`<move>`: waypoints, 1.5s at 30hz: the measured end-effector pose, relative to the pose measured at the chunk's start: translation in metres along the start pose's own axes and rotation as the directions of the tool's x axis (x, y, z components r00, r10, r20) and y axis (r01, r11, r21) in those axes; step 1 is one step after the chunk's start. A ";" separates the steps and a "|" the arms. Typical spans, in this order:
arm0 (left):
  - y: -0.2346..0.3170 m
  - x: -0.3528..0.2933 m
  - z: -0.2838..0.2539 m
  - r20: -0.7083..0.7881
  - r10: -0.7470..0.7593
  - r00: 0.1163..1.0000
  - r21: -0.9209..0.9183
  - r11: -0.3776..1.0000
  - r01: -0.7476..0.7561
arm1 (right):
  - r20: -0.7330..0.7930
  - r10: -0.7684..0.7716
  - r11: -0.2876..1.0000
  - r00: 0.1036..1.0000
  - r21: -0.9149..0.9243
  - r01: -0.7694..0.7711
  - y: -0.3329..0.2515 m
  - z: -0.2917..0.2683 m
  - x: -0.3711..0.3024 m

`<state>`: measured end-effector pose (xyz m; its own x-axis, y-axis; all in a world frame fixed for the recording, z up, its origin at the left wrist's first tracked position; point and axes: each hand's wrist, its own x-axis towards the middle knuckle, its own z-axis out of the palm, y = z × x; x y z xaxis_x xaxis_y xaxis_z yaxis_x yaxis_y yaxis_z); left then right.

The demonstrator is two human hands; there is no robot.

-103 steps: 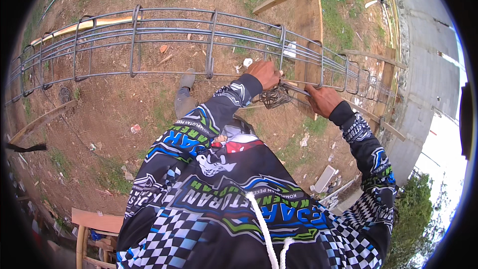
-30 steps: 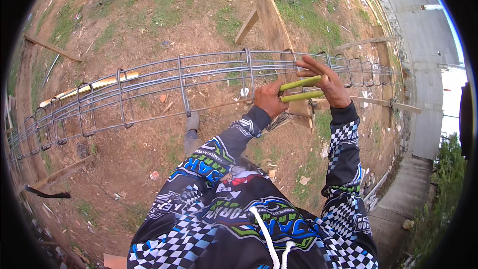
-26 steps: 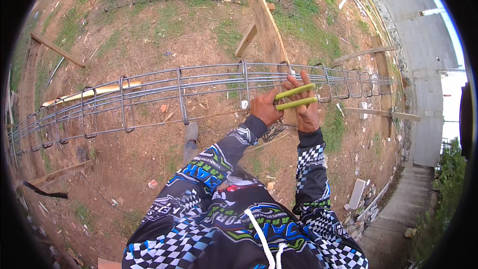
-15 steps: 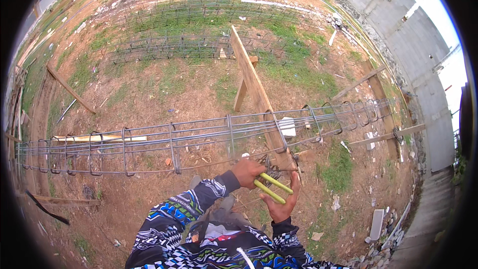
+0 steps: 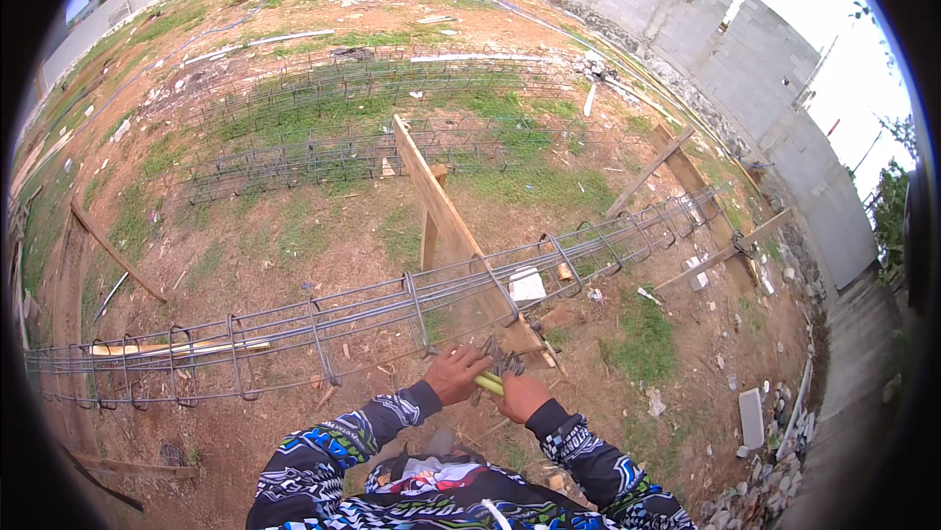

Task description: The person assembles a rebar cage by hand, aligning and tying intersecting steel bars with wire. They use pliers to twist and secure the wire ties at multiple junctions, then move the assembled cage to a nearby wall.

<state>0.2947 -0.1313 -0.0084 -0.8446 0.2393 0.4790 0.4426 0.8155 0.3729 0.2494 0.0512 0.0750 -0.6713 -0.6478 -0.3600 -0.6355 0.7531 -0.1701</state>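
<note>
A long reinforcing-bar cage with square stirrups lies across in front of me, resting on the edge of a wooden plank. My right hand is closed around the yellow-green handles of pincers, just below the plank's near end. Beside it, my left hand is closed at the near lower bar of the cage, its fingers against the pincers. Dark thin tie wires stick out from the left hand, partly covering the pincers' head. Exactly where the jaws bite is hidden.
More rebar cages lie on the grass beyond. Another wooden support holds up the cage's right end. A white block lies beyond the plank's near end. A grey block wall runs along the right, with rubble near its foot.
My right hand, spread beside the pincers' handles before, has closed around them. The handles have swung closer together. The view has tilted up and shifted right, so the cage appears lower and farther left.
</note>
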 end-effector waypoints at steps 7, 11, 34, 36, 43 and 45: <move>0.005 0.007 0.021 -0.016 0.038 0.999 0.027 0.999 -0.038 | 0.613 -0.064 0.728 0.788 0.569 -0.383 0.029 -0.004 0.017; -0.008 0.026 0.011 0.275 0.008 0.961 -0.152 0.988 0.035 | -0.151 -0.103 0.980 0.983 -0.187 0.074 -0.002 -0.021 -0.010; -0.028 0.012 -0.002 0.108 0.093 0.990 -0.174 0.982 -0.074 | 0.317 0.249 0.938 0.915 0.157 -0.310 -0.013 -0.007 0.007; -0.018 -0.003 -0.001 -0.034 0.124 0.992 -0.078 0.989 -0.126 | 0.604 0.202 0.804 0.771 0.347 -0.483 -0.012 -0.008 0.001; -0.034 0.017 -0.006 0.362 0.149 0.920 -0.260 0.964 -0.054 | -0.179 0.260 0.896 0.949 -0.321 -0.306 -0.057 0.011 -0.029; -0.034 0.020 -0.001 0.380 0.179 0.907 -0.267 0.961 -0.078 | -0.302 0.233 0.876 0.924 -0.348 -0.335 -0.041 0.031 -0.033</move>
<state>0.2631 -0.1549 -0.0107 -0.8016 0.5636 0.1996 0.5715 0.6240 0.5329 0.3098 0.0455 0.0651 -0.8839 -0.4578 -0.0954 -0.4646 0.8366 0.2903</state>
